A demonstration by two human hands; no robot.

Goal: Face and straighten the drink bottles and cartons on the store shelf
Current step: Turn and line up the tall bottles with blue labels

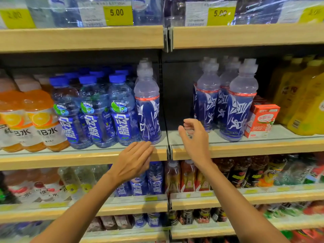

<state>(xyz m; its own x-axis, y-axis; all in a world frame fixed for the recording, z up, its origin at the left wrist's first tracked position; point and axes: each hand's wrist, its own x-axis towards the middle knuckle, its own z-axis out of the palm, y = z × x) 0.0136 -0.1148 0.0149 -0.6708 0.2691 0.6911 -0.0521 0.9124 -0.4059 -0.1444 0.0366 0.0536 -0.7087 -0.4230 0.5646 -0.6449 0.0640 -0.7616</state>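
On the middle shelf (263,148) a tall blue-labelled sports bottle (148,109) stands at the right end of the left bay, its label turned partly sideways. Right of an open gap stand more of the same bottles (240,106), labels facing front. My left hand (133,160) lies flat with straight fingers at the shelf edge just below the single bottle, holding nothing. My right hand (192,134) hovers in front of the gap, fingers loosely curled and empty. A red and white carton (261,120) stands right of the bottles.
Blue-capped bottles (93,109) and orange drink bottles (35,120) fill the left bay. Yellow bottles (303,102) stand at the far right. A metal divider (168,148) splits the bays. Shelves above and below hold more drinks and price tags (117,14).
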